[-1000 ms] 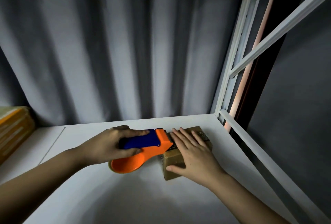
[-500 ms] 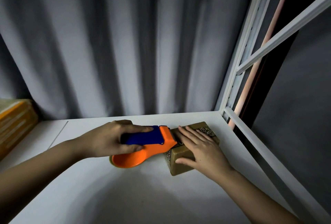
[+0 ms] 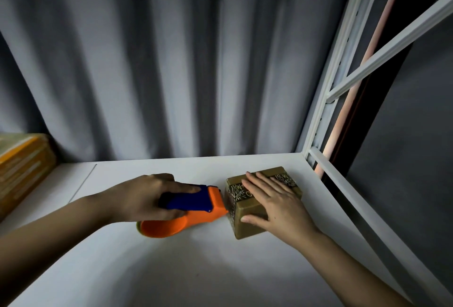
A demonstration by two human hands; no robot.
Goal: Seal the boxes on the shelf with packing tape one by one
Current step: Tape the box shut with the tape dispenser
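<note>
Left hand (image 3: 144,196) grips dispenser (image 3: 188,211), seemingly touching box (image 3: 247,216)

The left hand (image 3: 144,198) is holding the tape gun (image 3: 188,211) against the box (image 3: 247,211); the right hand (image 3: 274,205) is lying flat on top.

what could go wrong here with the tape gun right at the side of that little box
1. The box is small and only pinned by the right hand lying flat on top; a pull from the tape gun may drag or tip it.
2. The tape runs down the box's side to the gun's front edge; it could tear crooked or lift.
3. The right thumb sits near that edge, so it might get nicked.
</note>
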